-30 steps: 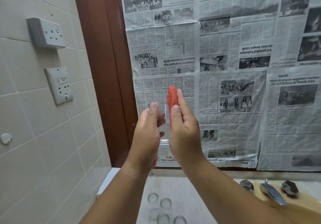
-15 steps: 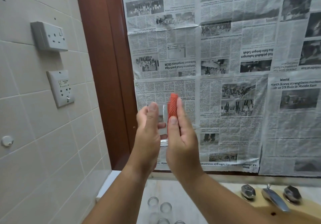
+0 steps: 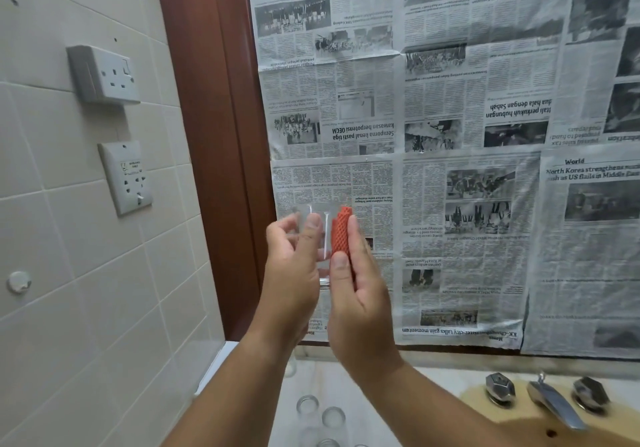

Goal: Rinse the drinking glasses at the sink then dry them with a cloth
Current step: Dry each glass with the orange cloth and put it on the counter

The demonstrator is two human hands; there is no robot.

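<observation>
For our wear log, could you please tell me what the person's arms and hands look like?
Both the left hand and the right hand are bare: no gloves, rings or watch show. The left forearm and right forearm are bare too, with no sleeve in view. The thumbnails look short and unpainted.

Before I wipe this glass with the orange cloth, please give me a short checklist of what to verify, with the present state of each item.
1. Left hand grips the glass: ok, thumb and fingers curl round it.
2. Right hand holds the orange cloth: ok, pinched between thumb and fingers.
3. Cloth touches the glass: cannot tell; it lies beside the right wall.
4. Glass free of drops: cannot tell.
5. Other glasses upright on the counter: ok.
6. Tap off: ok, no stream shows.
</observation>
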